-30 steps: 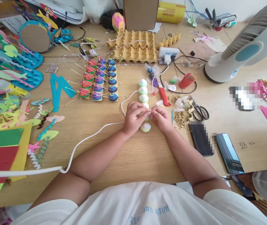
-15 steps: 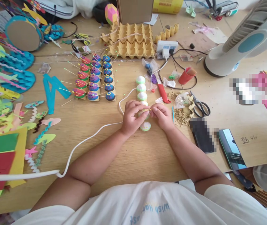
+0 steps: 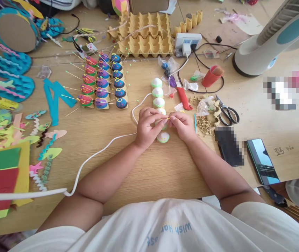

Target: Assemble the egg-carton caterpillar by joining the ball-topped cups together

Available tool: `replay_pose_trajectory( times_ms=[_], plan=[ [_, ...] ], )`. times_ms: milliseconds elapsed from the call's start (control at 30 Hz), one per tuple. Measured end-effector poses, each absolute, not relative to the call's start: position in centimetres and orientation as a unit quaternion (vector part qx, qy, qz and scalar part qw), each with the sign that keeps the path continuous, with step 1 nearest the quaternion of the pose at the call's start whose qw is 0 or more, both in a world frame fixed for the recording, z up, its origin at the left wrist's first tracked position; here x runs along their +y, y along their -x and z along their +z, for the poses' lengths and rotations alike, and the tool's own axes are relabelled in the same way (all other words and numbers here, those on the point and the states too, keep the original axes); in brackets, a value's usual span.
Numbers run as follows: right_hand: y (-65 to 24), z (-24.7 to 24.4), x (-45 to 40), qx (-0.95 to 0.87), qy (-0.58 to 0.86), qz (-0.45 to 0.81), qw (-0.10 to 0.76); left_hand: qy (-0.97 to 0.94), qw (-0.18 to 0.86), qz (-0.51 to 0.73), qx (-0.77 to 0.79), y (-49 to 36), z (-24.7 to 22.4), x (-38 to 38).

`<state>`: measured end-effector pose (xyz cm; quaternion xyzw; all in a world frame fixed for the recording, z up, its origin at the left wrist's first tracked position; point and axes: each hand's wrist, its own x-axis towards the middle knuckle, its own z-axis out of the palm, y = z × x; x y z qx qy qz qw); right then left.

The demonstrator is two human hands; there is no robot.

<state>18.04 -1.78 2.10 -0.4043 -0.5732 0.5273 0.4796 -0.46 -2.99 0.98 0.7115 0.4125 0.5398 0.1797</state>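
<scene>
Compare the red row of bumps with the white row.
The red row is red and green; the white row is white with green rims. Sticks poke from the red row; none show on the white row. The left hand and right hand partly hide the white row, not the red row. Both are lines of rounded bumps.

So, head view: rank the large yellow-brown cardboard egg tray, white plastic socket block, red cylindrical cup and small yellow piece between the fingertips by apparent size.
1. Large egg tray
2. White socket block and red cup: too alike to rank
3. Small yellow piece
</scene>
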Motion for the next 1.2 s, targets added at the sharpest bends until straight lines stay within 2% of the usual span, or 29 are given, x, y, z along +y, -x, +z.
replay_pose_trajectory(
  times_ms=[733,1200],
  plan=[
    [-18.07,1.82,-1.7,-0.593,0.376,0.51,0.498,-0.704,0.176,0.551,0.412,0.39,1.05,-3.05],
    [-18.0,1.91,-1.75,-0.582,0.334,0.548,0.5,-0.688,0.193,0.562,0.417,0.34,0.94,-3.01]
  ],
)
